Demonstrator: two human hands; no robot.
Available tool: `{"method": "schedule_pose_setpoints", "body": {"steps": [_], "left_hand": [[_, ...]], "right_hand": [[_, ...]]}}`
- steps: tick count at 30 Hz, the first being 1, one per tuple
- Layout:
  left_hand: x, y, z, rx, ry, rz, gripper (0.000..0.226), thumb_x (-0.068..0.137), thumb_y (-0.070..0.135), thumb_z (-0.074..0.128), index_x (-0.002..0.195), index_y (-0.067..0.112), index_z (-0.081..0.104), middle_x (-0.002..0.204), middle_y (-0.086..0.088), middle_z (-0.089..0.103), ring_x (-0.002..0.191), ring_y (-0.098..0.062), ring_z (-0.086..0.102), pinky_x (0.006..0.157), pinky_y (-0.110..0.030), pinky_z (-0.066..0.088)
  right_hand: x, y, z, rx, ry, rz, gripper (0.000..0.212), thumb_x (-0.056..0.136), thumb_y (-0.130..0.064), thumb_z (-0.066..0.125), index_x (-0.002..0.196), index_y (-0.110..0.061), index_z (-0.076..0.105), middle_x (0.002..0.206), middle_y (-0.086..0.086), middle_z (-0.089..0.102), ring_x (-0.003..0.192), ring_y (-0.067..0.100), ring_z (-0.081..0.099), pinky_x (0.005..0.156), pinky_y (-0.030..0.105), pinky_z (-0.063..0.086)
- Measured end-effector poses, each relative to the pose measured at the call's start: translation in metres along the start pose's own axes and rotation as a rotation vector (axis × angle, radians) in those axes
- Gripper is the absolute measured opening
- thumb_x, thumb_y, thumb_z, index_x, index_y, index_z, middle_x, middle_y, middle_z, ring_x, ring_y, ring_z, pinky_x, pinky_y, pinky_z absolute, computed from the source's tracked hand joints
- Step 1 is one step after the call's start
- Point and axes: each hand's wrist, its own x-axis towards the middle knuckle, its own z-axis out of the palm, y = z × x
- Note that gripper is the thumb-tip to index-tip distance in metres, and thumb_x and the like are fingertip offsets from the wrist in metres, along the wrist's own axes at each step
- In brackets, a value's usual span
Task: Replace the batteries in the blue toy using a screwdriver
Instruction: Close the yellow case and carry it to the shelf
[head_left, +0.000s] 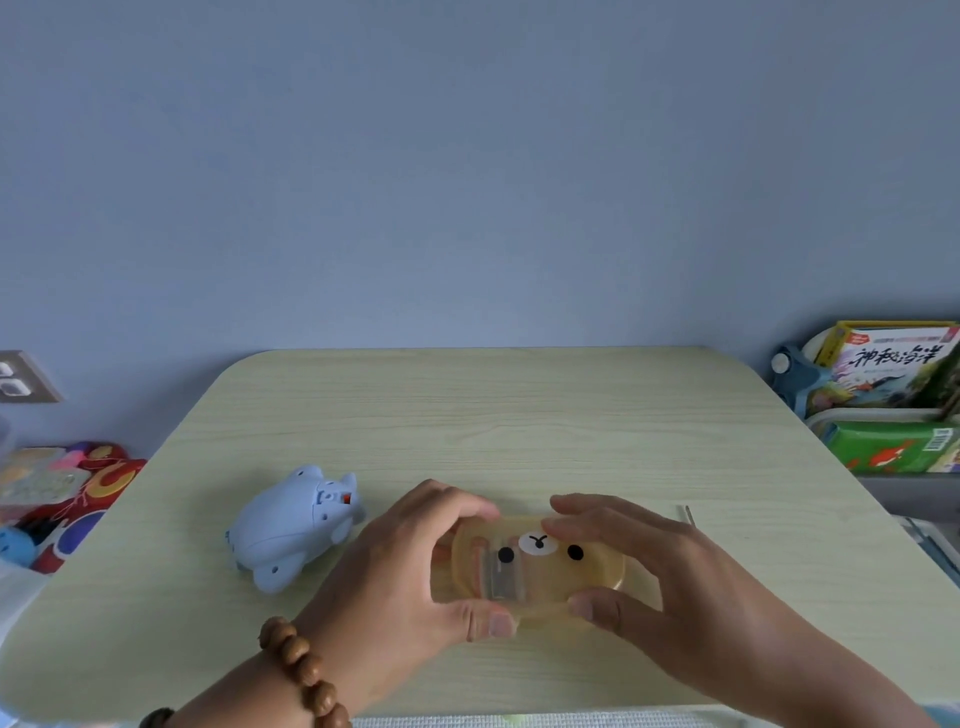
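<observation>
The blue toy (293, 527), a rounded animal shape with an orange-red spot near its top, lies on the pale wooden table (519, 426) at the left. A translucent yellow box with a bear face on its lid (540, 566) sits in front of me. My left hand (410, 571) grips its left end, thumb at the near edge. My right hand (644, 566) grips its right end, fingers over the lid. Something pale and rectangular shows through the lid. A thin metal rod, maybe the screwdriver's tip (688, 514), pokes out behind my right hand.
Colourful toys and a bag (62, 493) lie off the table's left edge. Boxed games and books (888, 400) stand in a rack at the right. A wall socket (23, 376) is at the far left. A beaded bracelet (301, 670) is on my left wrist.
</observation>
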Motion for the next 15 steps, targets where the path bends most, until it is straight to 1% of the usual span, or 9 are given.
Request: {"method": "schedule_pose_setpoints", "body": {"steps": [2, 4, 5, 7, 9, 11, 13, 14, 15], "left_hand": [[-0.003, 0.002, 0.000, 0.010, -0.021, -0.023, 0.072, 0.056, 0.068, 0.080, 0.118, 0.050, 0.049, 0.118, 0.039, 0.052, 0.108, 0.015, 0.053, 0.087, -0.005, 0.040], [-0.007, 0.002, 0.000, 0.014, -0.036, -0.046, 0.077, 0.056, 0.071, 0.078, 0.123, 0.053, 0.044, 0.116, 0.043, 0.052, 0.111, 0.019, 0.050, 0.086, 0.001, 0.034], [-0.008, 0.003, 0.000, 0.016, -0.045, -0.049, 0.083, 0.054, 0.074, 0.077, 0.126, 0.054, 0.041, 0.118, 0.044, 0.049, 0.113, 0.021, 0.047, 0.087, 0.003, 0.032], [-0.009, 0.004, 0.001, 0.045, -0.059, -0.046, 0.093, 0.052, 0.074, 0.078, 0.133, 0.054, 0.035, 0.123, 0.047, 0.040, 0.115, 0.028, 0.038, 0.088, 0.006, 0.027], [-0.008, 0.005, 0.003, 0.090, -0.071, -0.038, 0.091, 0.057, 0.064, 0.082, 0.134, 0.052, 0.035, 0.122, 0.048, 0.036, 0.112, 0.033, 0.031, 0.087, 0.007, 0.024], [-0.005, 0.003, 0.005, 0.093, -0.048, -0.052, 0.086, 0.056, 0.055, 0.086, 0.130, 0.050, 0.042, 0.119, 0.045, 0.043, 0.111, 0.028, 0.035, 0.086, 0.005, 0.027], [-0.002, -0.001, 0.005, 0.066, -0.034, -0.079, 0.082, 0.052, 0.053, 0.088, 0.124, 0.050, 0.048, 0.117, 0.040, 0.051, 0.109, 0.021, 0.046, 0.086, 0.002, 0.033], [0.000, -0.002, 0.005, 0.052, -0.037, -0.087, 0.081, 0.050, 0.054, 0.089, 0.121, 0.051, 0.050, 0.116, 0.039, 0.054, 0.108, 0.018, 0.049, 0.086, 0.001, 0.035], [0.001, -0.004, 0.004, 0.037, -0.039, -0.094, 0.080, 0.049, 0.054, 0.089, 0.119, 0.053, 0.051, 0.115, 0.039, 0.055, 0.107, 0.018, 0.052, 0.086, -0.001, 0.037]], "right_hand": [[-0.004, -0.005, -0.005, -0.081, -0.010, 0.017, 0.060, 0.080, -0.076, 0.058, 0.136, -0.065, 0.041, 0.151, -0.051, 0.021, 0.136, -0.027, 0.027, 0.111, 0.021, 0.040], [-0.012, -0.006, -0.006, -0.131, 0.118, 0.068, 0.075, 0.074, -0.087, 0.050, 0.142, -0.057, 0.043, 0.155, -0.046, 0.020, 0.139, -0.024, 0.026, 0.108, 0.020, 0.038], [-0.018, -0.004, -0.003, -0.158, 0.260, 0.117, 0.079, 0.073, -0.087, 0.049, 0.142, -0.048, 0.049, 0.154, -0.039, 0.032, 0.138, -0.018, 0.034, 0.104, 0.021, 0.039], [-0.031, 0.006, 0.007, -0.274, 0.530, 0.257, 0.082, 0.072, -0.080, 0.050, 0.132, -0.027, 0.064, 0.143, -0.017, 0.056, 0.128, 0.008, 0.055, 0.099, 0.030, 0.046], [-0.040, 0.014, 0.017, -0.386, 0.583, 0.468, 0.081, 0.067, -0.077, 0.052, 0.117, -0.017, 0.073, 0.133, -0.002, 0.066, 0.115, 0.028, 0.062, 0.094, 0.044, 0.053], [-0.045, 0.019, 0.027, -0.419, 0.560, 0.584, 0.062, 0.063, -0.067, 0.065, 0.100, -0.018, 0.079, 0.124, 0.003, 0.071, 0.106, 0.035, 0.066, 0.090, 0.050, 0.056], [-0.042, 0.019, 0.030, -0.415, 0.635, 0.589, 0.028, 0.063, -0.041, 0.085, 0.081, -0.020, 0.080, 0.111, 0.005, 0.075, 0.096, 0.037, 0.069, 0.083, 0.048, 0.058], [-0.038, 0.019, 0.031, -0.405, 0.672, 0.580, 0.017, 0.062, -0.024, 0.091, 0.072, -0.020, 0.078, 0.105, 0.005, 0.077, 0.090, 0.037, 0.070, 0.079, 0.046, 0.057], [-0.035, 0.020, 0.030, -0.400, 0.690, 0.583, 0.020, 0.059, -0.011, 0.093, 0.065, -0.019, 0.075, 0.100, 0.004, 0.077, 0.085, 0.036, 0.069, 0.075, 0.043, 0.056]]}}
